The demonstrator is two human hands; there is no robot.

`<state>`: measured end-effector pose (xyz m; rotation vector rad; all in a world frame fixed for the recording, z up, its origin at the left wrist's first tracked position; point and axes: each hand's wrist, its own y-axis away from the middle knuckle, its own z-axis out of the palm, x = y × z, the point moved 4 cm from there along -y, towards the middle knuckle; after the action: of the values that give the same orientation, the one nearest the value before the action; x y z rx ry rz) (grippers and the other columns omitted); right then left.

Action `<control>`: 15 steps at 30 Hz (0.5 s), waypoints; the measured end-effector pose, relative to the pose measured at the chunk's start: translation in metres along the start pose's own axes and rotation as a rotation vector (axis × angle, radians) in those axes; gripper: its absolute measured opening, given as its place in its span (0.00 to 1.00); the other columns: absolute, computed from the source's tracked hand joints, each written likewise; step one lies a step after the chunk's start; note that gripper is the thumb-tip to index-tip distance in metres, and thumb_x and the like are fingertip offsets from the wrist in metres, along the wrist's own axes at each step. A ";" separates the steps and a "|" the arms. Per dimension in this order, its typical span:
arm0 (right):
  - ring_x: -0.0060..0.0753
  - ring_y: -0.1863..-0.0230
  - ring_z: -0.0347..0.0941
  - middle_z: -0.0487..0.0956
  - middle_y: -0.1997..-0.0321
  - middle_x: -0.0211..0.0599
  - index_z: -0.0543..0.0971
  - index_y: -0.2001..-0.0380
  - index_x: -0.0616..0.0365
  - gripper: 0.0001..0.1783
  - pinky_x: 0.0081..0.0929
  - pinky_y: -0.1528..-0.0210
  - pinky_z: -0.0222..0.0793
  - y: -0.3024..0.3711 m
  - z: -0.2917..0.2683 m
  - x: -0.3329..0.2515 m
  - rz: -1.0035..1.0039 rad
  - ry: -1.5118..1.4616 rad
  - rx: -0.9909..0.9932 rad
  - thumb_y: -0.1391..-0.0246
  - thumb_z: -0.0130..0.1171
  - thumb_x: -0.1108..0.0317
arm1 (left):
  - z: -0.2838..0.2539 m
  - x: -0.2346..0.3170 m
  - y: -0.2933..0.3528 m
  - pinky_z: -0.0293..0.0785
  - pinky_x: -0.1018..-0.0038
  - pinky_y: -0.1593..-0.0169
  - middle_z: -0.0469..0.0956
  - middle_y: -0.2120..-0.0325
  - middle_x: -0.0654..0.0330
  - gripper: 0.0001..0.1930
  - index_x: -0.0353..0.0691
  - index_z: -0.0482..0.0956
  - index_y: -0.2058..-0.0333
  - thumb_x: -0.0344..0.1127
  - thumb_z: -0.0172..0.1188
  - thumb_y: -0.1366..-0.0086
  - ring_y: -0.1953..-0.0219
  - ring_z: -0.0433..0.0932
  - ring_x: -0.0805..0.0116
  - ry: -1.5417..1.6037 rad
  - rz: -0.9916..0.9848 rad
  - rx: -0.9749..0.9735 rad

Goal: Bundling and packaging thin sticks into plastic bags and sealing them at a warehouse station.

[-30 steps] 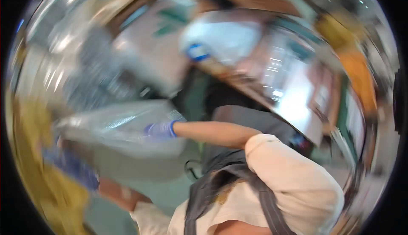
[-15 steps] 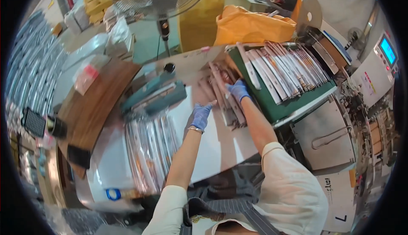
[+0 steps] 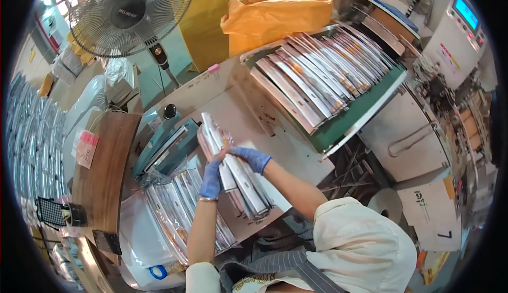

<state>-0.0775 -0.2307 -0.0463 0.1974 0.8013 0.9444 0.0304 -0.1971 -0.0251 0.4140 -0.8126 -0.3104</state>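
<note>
Blue gloves [image 3: 211, 179], silvery packets [image 3: 241, 179], green conveyor belt [image 3: 365, 107], orange-yellow sack [image 3: 275, 17], brown wooden board [image 3: 103, 176].

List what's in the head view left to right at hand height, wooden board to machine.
Wooden board → blue heat sealer → left hand → stack of silver packets it grips → right hand → green conveyor belt carrying packets → grey machine cabinet.

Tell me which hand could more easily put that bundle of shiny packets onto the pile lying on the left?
Probably the left hand. Both gloved hands grip the stack of packets, but the left one is on the side facing the packets in the bag, while the right hand would have to cross over.
</note>
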 end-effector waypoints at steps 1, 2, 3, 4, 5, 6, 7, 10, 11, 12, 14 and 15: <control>0.26 0.70 0.75 0.78 0.63 0.36 0.73 0.58 0.61 0.26 0.23 0.65 0.73 0.009 0.011 0.004 0.016 -0.059 -0.037 0.58 0.64 0.56 | 0.006 0.007 0.021 0.71 0.75 0.59 0.75 0.68 0.61 0.19 0.36 0.73 0.59 0.36 0.64 0.50 0.66 0.75 0.70 -0.033 0.042 0.023; 0.25 0.68 0.75 0.77 0.63 0.36 0.73 0.58 0.61 0.26 0.22 0.62 0.72 0.019 0.028 0.000 -0.044 0.028 -0.069 0.58 0.65 0.57 | -0.007 0.009 0.028 0.71 0.74 0.58 0.75 0.69 0.61 0.20 0.36 0.73 0.58 0.34 0.64 0.51 0.65 0.75 0.70 -0.052 0.085 0.005; 0.25 0.65 0.74 0.77 0.63 0.35 0.72 0.57 0.62 0.26 0.22 0.60 0.71 0.028 0.044 -0.005 -0.100 0.116 -0.104 0.59 0.66 0.59 | -0.022 0.017 0.034 0.71 0.74 0.57 0.75 0.69 0.60 0.18 0.36 0.74 0.60 0.32 0.64 0.52 0.64 0.75 0.69 -0.236 0.263 0.121; 0.24 0.61 0.72 0.76 0.62 0.33 0.72 0.57 0.62 0.28 0.21 0.54 0.67 0.033 0.052 -0.014 -0.325 0.152 -0.178 0.61 0.67 0.61 | -0.003 0.029 0.051 0.71 0.74 0.57 0.75 0.68 0.60 0.21 0.35 0.72 0.59 0.34 0.66 0.53 0.64 0.75 0.69 -0.294 0.288 0.056; 0.24 0.57 0.69 0.74 0.59 0.33 0.69 0.54 0.62 0.31 0.21 0.51 0.64 0.050 0.072 -0.025 -0.387 0.244 -0.239 0.63 0.67 0.62 | 0.011 0.043 0.069 0.71 0.74 0.57 0.75 0.68 0.60 0.24 0.34 0.71 0.59 0.36 0.67 0.54 0.64 0.75 0.69 -0.341 0.319 0.015; 0.24 0.53 0.66 0.72 0.55 0.34 0.67 0.50 0.62 0.36 0.22 0.48 0.61 0.072 0.096 -0.040 -0.437 0.341 -0.312 0.64 0.68 0.63 | -0.003 0.054 0.072 0.70 0.73 0.55 0.73 0.63 0.57 0.32 0.32 0.66 0.54 0.40 0.69 0.57 0.60 0.74 0.67 -0.503 0.466 0.030; 0.26 0.49 0.63 0.68 0.51 0.35 0.62 0.47 0.63 0.41 0.23 0.46 0.58 0.091 0.111 -0.051 -0.566 0.404 -0.356 0.67 0.69 0.65 | -0.030 0.064 0.071 0.70 0.71 0.53 0.71 0.59 0.55 0.41 0.31 0.61 0.50 0.44 0.70 0.60 0.57 0.72 0.66 -0.668 0.606 0.060; 0.31 0.39 0.50 0.56 0.40 0.37 0.51 0.41 0.63 0.56 0.28 0.39 0.47 0.123 0.116 -0.074 -1.054 0.743 -0.415 0.74 0.73 0.68 | -0.039 0.065 0.076 0.63 0.67 0.46 0.59 0.47 0.51 0.62 0.35 0.39 0.40 0.44 0.75 0.68 0.47 0.64 0.61 -1.492 1.122 -0.039; 0.35 0.36 0.47 0.55 0.39 0.39 0.49 0.40 0.62 0.61 0.30 0.37 0.43 0.123 0.102 -0.075 -1.088 0.829 -0.414 0.78 0.76 0.65 | 0.039 0.071 0.111 0.60 0.65 0.44 0.56 0.44 0.51 0.66 0.38 0.33 0.39 0.43 0.76 0.69 0.44 0.61 0.60 -1.375 1.330 -0.109; 0.36 0.36 0.47 0.55 0.38 0.41 0.47 0.39 0.58 0.64 0.31 0.37 0.44 0.114 0.097 -0.061 -0.979 0.545 -0.473 0.80 0.77 0.61 | 0.060 0.071 0.118 0.59 0.65 0.43 0.56 0.44 0.52 0.68 0.40 0.32 0.39 0.42 0.76 0.71 0.44 0.61 0.60 -0.932 1.154 -0.310; 0.37 0.36 0.48 0.55 0.38 0.41 0.45 0.38 0.55 0.66 0.31 0.38 0.45 0.129 0.115 -0.057 -0.974 0.583 -0.549 0.80 0.77 0.61 | 0.078 0.062 0.131 0.56 0.65 0.41 0.56 0.43 0.55 0.72 0.43 0.31 0.38 0.42 0.78 0.77 0.43 0.60 0.61 -0.396 0.798 -0.324; 0.38 0.36 0.50 0.55 0.38 0.42 0.43 0.38 0.52 0.67 0.32 0.38 0.47 0.141 0.125 -0.056 -0.996 0.619 -0.582 0.80 0.77 0.60 | 0.075 0.059 0.135 0.55 0.66 0.40 0.55 0.43 0.55 0.72 0.45 0.31 0.38 0.41 0.79 0.77 0.43 0.59 0.60 -0.354 0.782 -0.410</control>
<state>-0.1002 -0.1683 0.1387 -0.9718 0.9863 0.2247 0.0274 -0.1210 0.1219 -0.3634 -1.1596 0.1920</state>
